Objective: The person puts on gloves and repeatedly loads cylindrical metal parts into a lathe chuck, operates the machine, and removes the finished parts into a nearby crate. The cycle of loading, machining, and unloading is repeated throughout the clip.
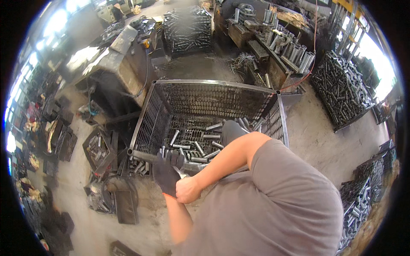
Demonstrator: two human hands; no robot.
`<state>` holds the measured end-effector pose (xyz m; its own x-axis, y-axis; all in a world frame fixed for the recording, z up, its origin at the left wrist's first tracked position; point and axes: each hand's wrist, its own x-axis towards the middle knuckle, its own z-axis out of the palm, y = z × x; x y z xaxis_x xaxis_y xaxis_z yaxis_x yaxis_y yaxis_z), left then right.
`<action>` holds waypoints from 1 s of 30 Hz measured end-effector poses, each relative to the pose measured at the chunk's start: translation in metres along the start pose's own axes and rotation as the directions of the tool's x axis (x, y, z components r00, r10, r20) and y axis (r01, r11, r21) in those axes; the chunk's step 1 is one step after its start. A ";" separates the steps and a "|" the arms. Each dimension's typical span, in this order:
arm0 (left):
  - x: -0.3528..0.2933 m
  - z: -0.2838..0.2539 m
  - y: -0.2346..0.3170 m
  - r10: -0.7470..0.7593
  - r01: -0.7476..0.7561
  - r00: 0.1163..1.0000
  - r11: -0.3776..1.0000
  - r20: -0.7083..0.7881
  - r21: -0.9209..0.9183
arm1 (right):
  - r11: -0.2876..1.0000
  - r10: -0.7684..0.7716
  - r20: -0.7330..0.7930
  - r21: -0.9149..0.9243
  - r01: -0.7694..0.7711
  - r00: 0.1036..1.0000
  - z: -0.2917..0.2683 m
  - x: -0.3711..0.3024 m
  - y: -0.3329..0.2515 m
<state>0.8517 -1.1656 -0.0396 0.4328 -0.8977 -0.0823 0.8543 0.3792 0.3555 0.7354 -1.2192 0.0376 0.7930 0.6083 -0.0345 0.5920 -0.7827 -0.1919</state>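
Note:
A dark glove (164,175) with a reddish edge at its cuff covers my left hand (167,170), held over the near rim of a metal mesh crate (213,83). Its fingers are partly hidden, and their pose is unclear. My right hand (188,190) is bare and closed in a pinch on the glove at the left wrist. A small whitish piece (181,172) shows just above the right hand; what it is I cannot make out. Below and beyond both hands, loose metal tubes (199,148) lie scattered on the crate's floor.
A dark rounded shape (232,131) reaches over the crate, partly behind my right arm. Tall bins of tubes stand at the back (188,32) and right (341,89). Machinery (115,68) flanks the crate's left. A small bin of parts (99,149) sits on the floor at left.

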 end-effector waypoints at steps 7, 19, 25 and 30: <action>0.244 -0.008 -0.029 -0.236 0.434 0.877 0.763 -0.419 0.479 | 0.080 0.949 0.279 0.244 -0.967 0.148 -0.038 -0.320 0.253; 0.638 0.098 -0.253 -0.416 -0.315 0.877 -0.875 -0.240 0.367 | -0.076 0.410 0.775 0.554 0.829 -0.481 0.306 -0.715 0.372; 0.685 0.028 -0.252 -0.417 -0.324 0.848 -0.896 -0.327 0.302 | 0.204 0.460 0.733 0.463 0.863 -0.502 0.321 -0.708 0.358; 0.669 -0.023 -0.227 -0.428 -0.339 0.879 -0.871 -0.211 0.355 | 0.168 0.326 0.751 0.553 0.816 -0.575 0.320 -0.691 0.355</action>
<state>0.9539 -1.8473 -0.1973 0.0749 -0.9040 -0.4209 -0.9932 -0.1052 0.0492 0.3515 -1.8755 -0.3208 -0.3712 -0.5058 -0.7787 0.6674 0.4377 -0.6024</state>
